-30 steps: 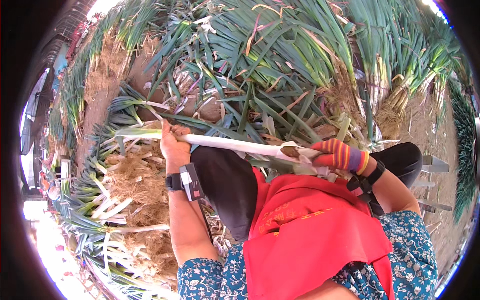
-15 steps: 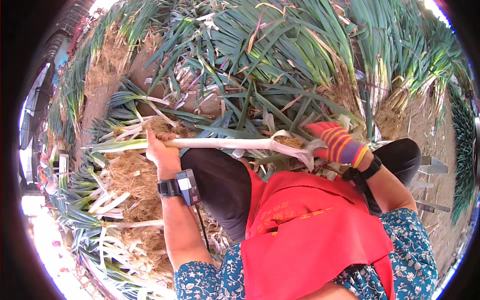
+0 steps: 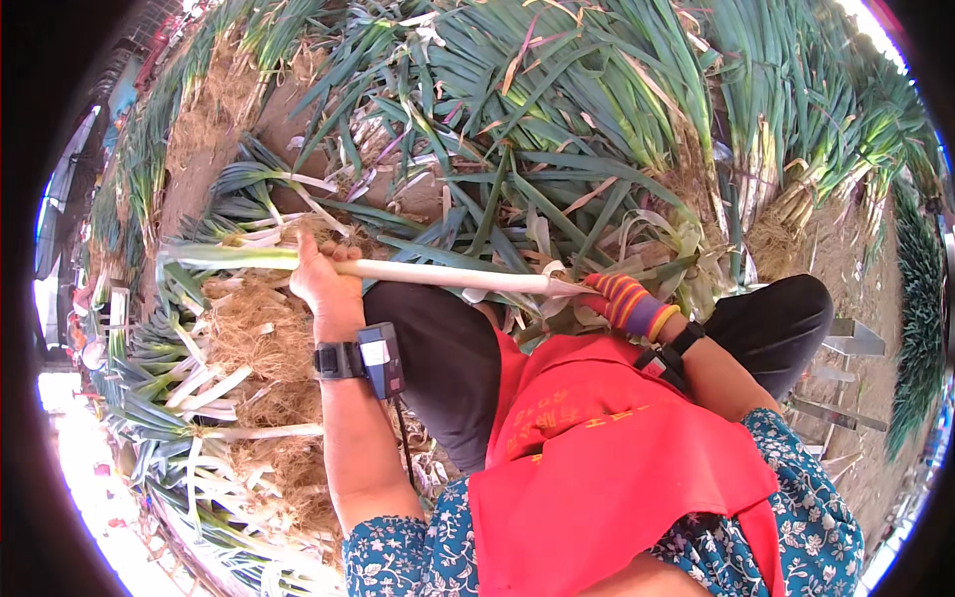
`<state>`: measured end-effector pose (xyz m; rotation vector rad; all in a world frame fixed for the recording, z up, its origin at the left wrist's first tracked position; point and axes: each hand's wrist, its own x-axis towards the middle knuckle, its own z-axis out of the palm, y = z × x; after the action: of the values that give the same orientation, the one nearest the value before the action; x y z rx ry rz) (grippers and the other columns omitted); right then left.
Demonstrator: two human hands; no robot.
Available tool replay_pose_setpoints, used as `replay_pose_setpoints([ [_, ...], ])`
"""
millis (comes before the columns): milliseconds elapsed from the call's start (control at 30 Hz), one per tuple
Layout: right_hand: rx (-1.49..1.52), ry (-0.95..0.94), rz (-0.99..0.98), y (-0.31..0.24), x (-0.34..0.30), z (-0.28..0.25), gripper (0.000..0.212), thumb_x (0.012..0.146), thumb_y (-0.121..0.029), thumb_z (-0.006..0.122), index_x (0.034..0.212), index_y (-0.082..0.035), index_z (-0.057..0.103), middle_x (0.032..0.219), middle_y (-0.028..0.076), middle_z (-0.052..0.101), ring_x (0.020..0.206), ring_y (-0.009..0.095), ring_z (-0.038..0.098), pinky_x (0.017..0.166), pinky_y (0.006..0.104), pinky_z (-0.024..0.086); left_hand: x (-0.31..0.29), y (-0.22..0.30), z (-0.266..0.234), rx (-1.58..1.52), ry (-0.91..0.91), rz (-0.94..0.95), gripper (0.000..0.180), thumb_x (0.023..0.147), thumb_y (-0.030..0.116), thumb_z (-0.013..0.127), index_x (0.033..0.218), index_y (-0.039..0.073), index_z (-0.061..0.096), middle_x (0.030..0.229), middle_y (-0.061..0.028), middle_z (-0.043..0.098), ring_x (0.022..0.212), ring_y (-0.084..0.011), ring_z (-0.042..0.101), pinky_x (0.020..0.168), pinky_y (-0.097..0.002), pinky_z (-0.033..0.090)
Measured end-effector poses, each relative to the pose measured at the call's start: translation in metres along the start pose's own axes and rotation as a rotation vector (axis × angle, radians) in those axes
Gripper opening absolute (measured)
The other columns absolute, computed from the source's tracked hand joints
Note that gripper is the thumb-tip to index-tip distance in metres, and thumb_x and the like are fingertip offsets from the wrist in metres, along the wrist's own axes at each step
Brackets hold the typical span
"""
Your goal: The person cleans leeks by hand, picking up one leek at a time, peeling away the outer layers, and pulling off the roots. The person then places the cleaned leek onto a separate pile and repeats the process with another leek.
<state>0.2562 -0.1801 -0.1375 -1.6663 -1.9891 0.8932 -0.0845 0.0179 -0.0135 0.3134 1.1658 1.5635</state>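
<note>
By the left knee [image 3: 433, 348], leek [image 3: 453, 276], left fingers [image 3: 347, 254] wrapped round stem; gloved right fingers [image 3: 609, 290] grasping its white end

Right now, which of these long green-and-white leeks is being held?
The straight, white-stemmed leek stretched between the bare left hand and the striped-gloved right hand. The other leeks are piled around.
</note>
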Motion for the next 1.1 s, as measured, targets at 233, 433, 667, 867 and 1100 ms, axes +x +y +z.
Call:
replay_pose_setpoints([
  [233, -0.13, -0.089, 0.296, 0.091, -0.079, -0.022, 0.03, 0.087, -0.02, 0.048, 0.113, -0.013, 0.059, 0.114, 0.015, 0.059, 0.097, 0.035, 0.058, 0.087, 0.042, 0.044, 0.004, 0.019, -0.02, 0.118, 0.253, 0.163, 0.03, 0.088, 0.026, 0.063, 0.072, 0.008, 0.045, 0.056, 0.002, 0.039, 0.043, -0.0117, 0.035, 0.041, -0.0303, 0.036],
  [433, -0.664, -0.246, 0.255, -0.006, 0.004, -0.072, 0.054, 0.081, -0.02, 0.053, 0.133, -0.012, 0.041, 0.12, 0.021, 0.054, 0.11, 0.035, 0.054, 0.092, 0.0417, 0.042, 0.012, 0.008, -0.027, -0.067, 0.03, 0.145, 0.023, 0.089, 0.021, 0.061, 0.078, 0.01, 0.043, 0.058, 0.0027, 0.035, 0.046, -0.0111, 0.032, 0.045, -0.0293, 0.032],
  [667, -0.401, -0.06, -0.505, -0.086, 0.056, -0.041, 0.048, 0.077, -0.013, 0.059, 0.123, -0.009, 0.049, 0.094, 0.016, 0.059, 0.085, 0.037, 0.058, 0.075, 0.0421, 0.049, 0.004, 0.02, -0.045, 0.3, 0.022, 0.304, 0.024, 0.092, 0.026, 0.053, 0.079, 0.007, 0.053, 0.057, -0.003, 0.049, 0.053, -0.0147, 0.05, 0.054, -0.0324, 0.047],
  [867, -0.139, -0.023, -0.31, -0.024, 0.046, -0.009, 0.02, 0.078, -0.016, 0.066, 0.094, -0.005, 0.063, 0.086, 0.013, 0.065, 0.079, 0.03, 0.063, 0.072, 0.0356, 0.05, -0.051, 0.027, -0.013, -0.05, 0.069, 0.29, 0.023, 0.087, 0.015, 0.061, 0.078, 0.008, 0.041, 0.053, -0.0011, 0.041, 0.037, -0.0136, 0.043, 0.032, -0.0299, 0.037],
  [1100, -0.373, -0.439, 0.395, 0.046, 0.004, -0.015, 0.028, 0.077, -0.034, 0.055, 0.088, -0.012, 0.069, 0.08, 0.019, 0.064, 0.074, 0.037, 0.062, 0.071, 0.0436, 0.05, -0.028, 0.16, -0.055, 0.584, -0.02, 0.728, 0.018, 0.091, 0.02, 0.053, 0.097, 0.003, 0.05, 0.073, -0.0051, 0.05, 0.06, -0.015, 0.05, 0.054, -0.0281, 0.045],
])
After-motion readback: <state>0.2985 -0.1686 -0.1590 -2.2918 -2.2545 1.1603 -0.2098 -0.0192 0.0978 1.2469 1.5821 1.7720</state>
